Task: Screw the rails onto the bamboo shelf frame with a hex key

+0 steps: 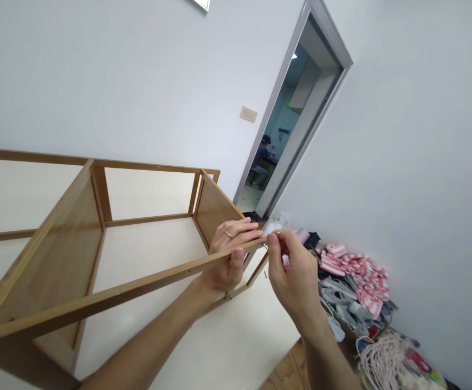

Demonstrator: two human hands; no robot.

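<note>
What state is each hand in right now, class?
Left hand: closed, holding the wooden rail.
Right hand: closed in a pinch at the rail's end; any held item unclear.

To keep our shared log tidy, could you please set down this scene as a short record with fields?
Left hand: gripping the front rail near its right end
Right hand: pinching at that same end; any held piece too small to identify
Furniture: panelled wooden frame, white surface beneath
Lower right: pink-and-white striped cloth, pale cords
Background: seated person beyond a doorway
</note>
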